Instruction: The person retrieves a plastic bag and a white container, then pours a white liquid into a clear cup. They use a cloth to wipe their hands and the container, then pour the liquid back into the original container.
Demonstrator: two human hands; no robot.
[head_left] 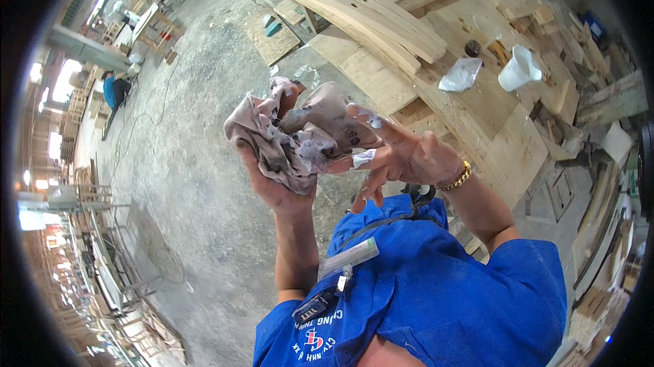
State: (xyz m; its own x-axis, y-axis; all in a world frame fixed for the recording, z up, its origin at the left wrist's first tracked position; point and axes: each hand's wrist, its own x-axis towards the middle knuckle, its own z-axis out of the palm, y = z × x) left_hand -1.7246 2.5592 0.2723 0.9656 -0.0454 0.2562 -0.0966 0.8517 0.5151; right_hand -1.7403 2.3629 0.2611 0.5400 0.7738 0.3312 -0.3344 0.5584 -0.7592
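A crumpled, stained pinkish-grey rag (293, 135) is bunched in front of my chest. My left hand (272, 186) grips it from below, fingers closed around the cloth. My right hand (398, 156) presses against the rag's right side; its fingers are spread and smeared with white paste, and a gold bracelet (456, 180) circles the wrist. I wear a blue shirt (436, 292) with a badge and a pen clipped at the chest.
A wooden workbench (490, 129) with stacked curved planks (361, 6), a white plastic jug (518, 67) and a crumpled white bag (460, 74) stands at the right. Concrete floor (191, 163) spreads to the left. A person in blue (112, 91) crouches far off.
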